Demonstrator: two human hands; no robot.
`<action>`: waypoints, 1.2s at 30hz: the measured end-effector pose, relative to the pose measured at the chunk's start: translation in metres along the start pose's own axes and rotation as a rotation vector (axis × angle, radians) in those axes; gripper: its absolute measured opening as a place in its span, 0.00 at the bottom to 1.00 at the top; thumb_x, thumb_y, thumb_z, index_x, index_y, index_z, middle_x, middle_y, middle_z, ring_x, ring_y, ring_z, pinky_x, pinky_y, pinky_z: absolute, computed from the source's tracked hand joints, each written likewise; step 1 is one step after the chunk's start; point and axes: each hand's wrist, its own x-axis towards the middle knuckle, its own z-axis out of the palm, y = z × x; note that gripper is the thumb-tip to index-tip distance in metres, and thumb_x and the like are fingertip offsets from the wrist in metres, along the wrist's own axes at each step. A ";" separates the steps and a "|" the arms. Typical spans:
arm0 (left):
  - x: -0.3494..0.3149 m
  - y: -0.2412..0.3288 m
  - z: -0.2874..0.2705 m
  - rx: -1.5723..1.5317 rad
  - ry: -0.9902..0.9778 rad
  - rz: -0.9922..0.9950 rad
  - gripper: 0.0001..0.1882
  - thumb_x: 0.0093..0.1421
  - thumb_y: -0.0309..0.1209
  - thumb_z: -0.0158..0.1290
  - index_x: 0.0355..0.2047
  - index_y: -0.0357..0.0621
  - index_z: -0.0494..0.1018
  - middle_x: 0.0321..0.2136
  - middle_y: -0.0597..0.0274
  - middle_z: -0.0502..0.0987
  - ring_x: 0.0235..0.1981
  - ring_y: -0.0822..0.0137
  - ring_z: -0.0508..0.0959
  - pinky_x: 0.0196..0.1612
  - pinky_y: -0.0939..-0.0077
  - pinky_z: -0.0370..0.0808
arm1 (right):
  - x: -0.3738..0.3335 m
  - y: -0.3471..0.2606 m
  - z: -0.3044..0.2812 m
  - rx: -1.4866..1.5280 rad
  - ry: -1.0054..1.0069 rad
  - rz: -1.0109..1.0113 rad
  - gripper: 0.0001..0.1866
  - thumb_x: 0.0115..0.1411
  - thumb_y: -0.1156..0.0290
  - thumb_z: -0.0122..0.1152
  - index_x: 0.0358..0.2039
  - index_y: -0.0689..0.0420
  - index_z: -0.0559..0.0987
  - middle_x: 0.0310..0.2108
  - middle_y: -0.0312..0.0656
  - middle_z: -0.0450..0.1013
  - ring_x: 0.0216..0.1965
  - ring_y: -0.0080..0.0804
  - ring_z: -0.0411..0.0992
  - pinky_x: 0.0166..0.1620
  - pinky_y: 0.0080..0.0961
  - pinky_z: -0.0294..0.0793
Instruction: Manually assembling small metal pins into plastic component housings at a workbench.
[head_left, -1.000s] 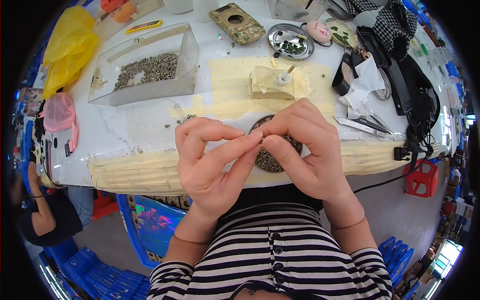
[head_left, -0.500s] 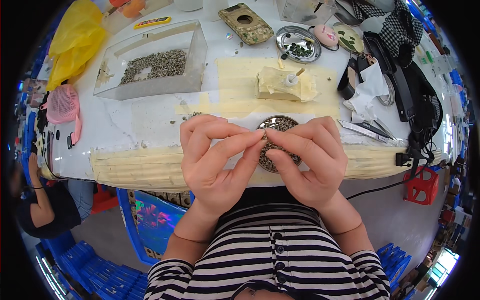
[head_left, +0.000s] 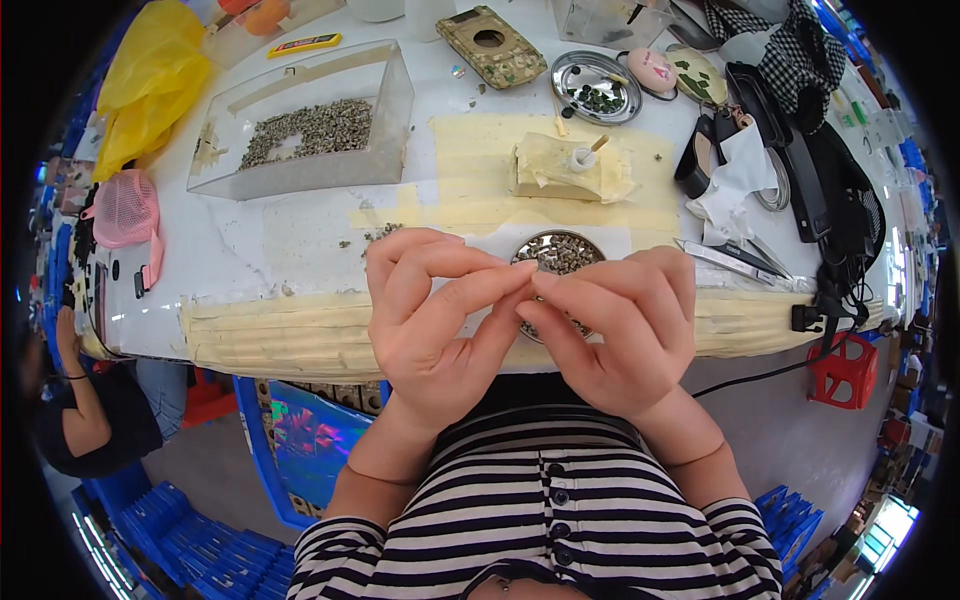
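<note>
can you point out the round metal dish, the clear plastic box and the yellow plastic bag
round metal dish point(head_left: 545, 234): head view, far rim
clear plastic box point(head_left: 310, 173): head view, near wall
yellow plastic bag point(head_left: 152, 72): head view, middle

The head view comes from the left one of two wide fisheye cameras worn side by side on the person's head. It faces down and forward, upright and unmirrored, from above the striped shirt point(head_left: 610, 500), which fills the lower middle. The left hand point(head_left: 430, 335) and right hand point(head_left: 628, 335) appear large and near, around mid-frame. Beyond them the counter point(head_left: 295, 235) spans the upper half; the floor point(head_left: 215, 460) shows lower down. Straight edges bend toward the dark, rounded rim.
</note>
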 end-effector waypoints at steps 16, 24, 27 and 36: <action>0.002 0.001 -0.004 -0.046 -0.039 0.016 0.17 0.45 0.23 0.69 0.37 0.52 0.86 0.32 0.71 0.79 0.39 0.62 0.71 0.43 0.68 0.70 | 0.000 0.010 0.000 0.485 -0.151 0.334 0.15 0.45 0.70 0.78 0.35 0.55 0.86 0.28 0.32 0.77 0.30 0.31 0.70 0.35 0.27 0.66; -0.002 -0.001 -0.002 -0.026 -0.019 0.008 0.19 0.42 0.24 0.70 0.38 0.54 0.86 0.32 0.71 0.79 0.40 0.62 0.71 0.44 0.68 0.70 | 0.002 -0.002 -0.002 0.143 0.017 0.109 0.13 0.46 0.67 0.78 0.32 0.52 0.83 0.28 0.33 0.76 0.30 0.32 0.69 0.36 0.27 0.65; -0.002 0.000 -0.007 -0.062 -0.074 -0.007 0.16 0.44 0.23 0.69 0.36 0.51 0.86 0.35 0.68 0.78 0.43 0.59 0.70 0.47 0.64 0.69 | 0.005 0.003 -0.004 0.315 -0.053 0.222 0.12 0.50 0.67 0.76 0.33 0.54 0.83 0.29 0.34 0.77 0.31 0.34 0.70 0.38 0.27 0.67; -0.002 0.002 -0.008 -0.049 -0.091 0.003 0.14 0.44 0.23 0.69 0.34 0.50 0.85 0.37 0.65 0.78 0.46 0.57 0.69 0.50 0.62 0.68 | 0.003 0.006 -0.005 0.478 -0.139 0.343 0.11 0.48 0.69 0.77 0.31 0.55 0.82 0.29 0.36 0.77 0.32 0.33 0.70 0.38 0.27 0.68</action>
